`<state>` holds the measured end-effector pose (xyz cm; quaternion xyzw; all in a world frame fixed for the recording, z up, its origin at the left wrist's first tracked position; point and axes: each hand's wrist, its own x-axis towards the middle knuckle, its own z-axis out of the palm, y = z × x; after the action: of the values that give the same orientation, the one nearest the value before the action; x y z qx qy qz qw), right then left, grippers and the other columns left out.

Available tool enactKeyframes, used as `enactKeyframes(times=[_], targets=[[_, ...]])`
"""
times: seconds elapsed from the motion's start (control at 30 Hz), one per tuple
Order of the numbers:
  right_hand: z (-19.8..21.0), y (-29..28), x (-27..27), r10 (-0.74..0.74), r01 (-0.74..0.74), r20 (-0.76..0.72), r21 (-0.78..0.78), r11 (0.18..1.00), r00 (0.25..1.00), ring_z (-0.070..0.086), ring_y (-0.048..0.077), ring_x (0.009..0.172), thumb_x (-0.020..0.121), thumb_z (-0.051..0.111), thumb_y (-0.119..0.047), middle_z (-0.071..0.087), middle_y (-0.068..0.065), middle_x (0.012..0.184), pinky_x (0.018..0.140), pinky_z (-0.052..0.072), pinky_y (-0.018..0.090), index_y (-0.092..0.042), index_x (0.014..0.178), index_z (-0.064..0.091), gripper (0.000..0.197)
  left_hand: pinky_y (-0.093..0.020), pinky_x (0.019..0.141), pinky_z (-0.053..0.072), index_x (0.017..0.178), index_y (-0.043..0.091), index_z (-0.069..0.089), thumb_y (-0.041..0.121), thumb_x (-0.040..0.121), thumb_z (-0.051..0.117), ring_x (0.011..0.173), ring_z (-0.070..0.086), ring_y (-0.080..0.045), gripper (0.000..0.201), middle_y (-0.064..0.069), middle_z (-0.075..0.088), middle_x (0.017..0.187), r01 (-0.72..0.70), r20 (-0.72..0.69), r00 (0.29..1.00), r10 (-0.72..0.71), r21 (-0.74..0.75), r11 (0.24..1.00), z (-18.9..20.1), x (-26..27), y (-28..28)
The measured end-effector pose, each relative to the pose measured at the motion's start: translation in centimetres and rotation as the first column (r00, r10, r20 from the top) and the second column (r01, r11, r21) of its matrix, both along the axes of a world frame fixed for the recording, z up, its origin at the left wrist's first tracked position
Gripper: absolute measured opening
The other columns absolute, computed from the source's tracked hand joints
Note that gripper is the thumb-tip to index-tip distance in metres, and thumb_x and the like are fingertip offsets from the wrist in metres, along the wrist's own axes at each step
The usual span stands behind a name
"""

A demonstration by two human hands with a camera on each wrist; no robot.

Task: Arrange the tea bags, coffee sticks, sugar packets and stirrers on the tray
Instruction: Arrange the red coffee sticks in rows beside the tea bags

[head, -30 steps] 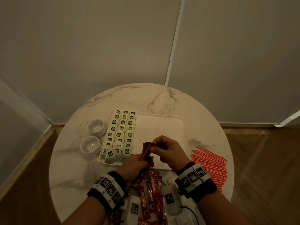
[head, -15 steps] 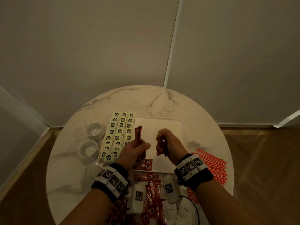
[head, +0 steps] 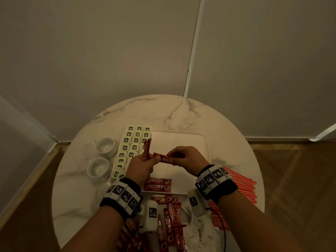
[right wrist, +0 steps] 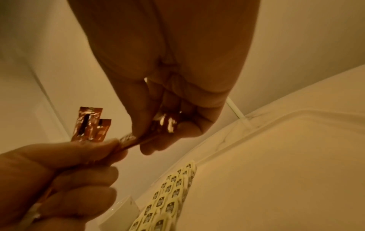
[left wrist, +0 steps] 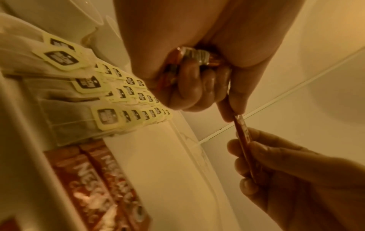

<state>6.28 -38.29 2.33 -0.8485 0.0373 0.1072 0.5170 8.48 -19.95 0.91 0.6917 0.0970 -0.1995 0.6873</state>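
Hands apart before; now both hands, right (head: 183, 159) and left (head: 143, 166), pinch 1 stick (head: 163, 158); left also grasps spares (head: 147, 149) above the tray (head: 206, 142).

red coffee sticks (head: 157, 184), marbled table (head: 181, 113)

The tray (head: 206, 142) has bare floor across its middle and right, open to a hand from above. Tea bags (head: 133, 142) fill its left side, two coffee sticks (head: 158, 184) lie at its near edge, and stirrers (head: 241, 186), seemingly loose, flank the right.
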Motion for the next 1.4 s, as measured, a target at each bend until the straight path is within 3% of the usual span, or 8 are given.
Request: enactKeyframes(times=[0.27,0.43,0.6,0.83,0.93,1.03,1.17,1.4], targets=[[-2.2,0.5,1.1,-0.122,0.277,-0.383,0.381,0.882,0.916,0.069,0.022,0.085,0.079,0.077,-0.020,0.072,0.010,0.097,0.069,0.056,0.033,-0.012,0.116,0.058,0.042,-0.017,0.032,0.024,0.081,0.013,0.059,0.019,0.089,0.064,0.034,0.029,-0.008,0.011,0.005,0.036,0.047,-0.213,-0.242,0.956,0.167,-0.174,0.962,-2.0,-0.5,1.5],[-3.3,2.5,0.9,-0.239,0.341,-0.257,0.503,0.794,0.936,0.064,0.019,0.082,0.082,0.072,-0.009,0.070,0.008,0.088,0.070,0.052,0.033,-0.010,0.094,0.069,0.012,-0.017,0.033,0.023,0.089,0.009,0.060,0.021,0.089,0.063,0.038,0.029,-0.008,0.012,0.003,0.034,0.050,-0.247,-0.278,0.947,0.160,-0.319,0.915,-2.3,-0.8,0.5],[-2.9,2.7,1.8,-0.317,0.369,-0.204,0.664,0.651,0.926,0.062,0.019,0.082,0.087,0.063,-0.005,0.067,0.004,0.082,0.067,0.051,0.032,-0.013,0.083,0.068,0.010,-0.021,0.040,0.022,0.098,0.011,0.073,0.026,0.092,0.060,0.040,0.027,-0.010,0.020,0.003,0.033,0.049,-0.103,-0.134,0.987,0.085,-0.136,0.985,-2.3,-1.3,-0.4],[-3.1,3.1,3.0,-0.281,0.322,-0.170,0.644,0.694,0.945,0.061,0.018,0.075,0.087,0.063,-0.001,0.067,0.008,0.083,0.061,0.050,0.028,-0.008,0.092,0.067,0.010,-0.026,0.048,0.033,0.083,0.004,0.071,0.033,0.093,0.058,0.043,0.039,-0.012,0.034,0.001,0.047,0.052,0.011,-0.037,0.999,-0.006,0.133,0.991,-2.0,-1.8,-0.3],[-3.5,2.5,3.9,-0.262,0.324,-0.191,0.489,0.810,0.946,0.063,0.018,0.075,0.090,0.059,-0.001,0.068,0.006,0.089,0.061,0.054,0.026,-0.007,0.112,0.066,0.024,-0.023,0.060,0.042,0.081,0.013,0.066,0.035,0.096,0.052,0.062,0.056,-0.010,0.031,0.003,0.062,0.071,0.199,0.113,0.943,-0.312,0.558,0.805,-2.5,-2.5,0.4],[-4.5,2.3,4.5,-0.060,0.052,-0.173,-0.050,0.997,0.983,0.063,0.016,0.086,0.090,0.063,-0.015,0.069,0.005,0.104,0.078,0.052,0.025,-0.016,0.121,0.066,0.031,-0.024,0.086,0.046,0.108,0.019,0.066,0.017,0.093,0.053,0.096,0.057,-0.010,0.020,0.009,0.059,0.107,0.292,0.181,0.768,-0.614,0.755,0.587,-3.2,-3.8,1.6],[-6.0,3.3,4.8,0.182,-0.274,-0.258,-0.385,0.881,0.949,0.063,0.016,0.097,0.087,0.066,-0.026,0.070,0.002,0.109,0.089,0.050,0.028,-0.020,0.110,0.072,0.025,-0.024,0.105,0.035,0.132,0.024,0.055,0.018,0.091,0.051,0.128,0.038,-0.013,0.042,0.012,0.042,0.141,0.305,0.171,0.617,-0.768,0.848,0.434,-4.5,-5.2,2.4],[-6.9,4.3,5.1,0.240,-0.347,-0.287,-0.416,0.841,0.927,0.063,0.011,0.096,0.085,0.068,-0.019,0.072,-0.001,0.106,0.087,0.048,0.021,-0.022,0.106,0.074,0.023,-0.035,0.115,0.028,0.140,0.022,0.046,0.035,0.095,0.049,0.141,0.024,-0.019,0.047,0.005,0.028,0.155,0.251,0.068,0.535,-0.842,0.939,0.235,-5.7,-5.6,2.1]])
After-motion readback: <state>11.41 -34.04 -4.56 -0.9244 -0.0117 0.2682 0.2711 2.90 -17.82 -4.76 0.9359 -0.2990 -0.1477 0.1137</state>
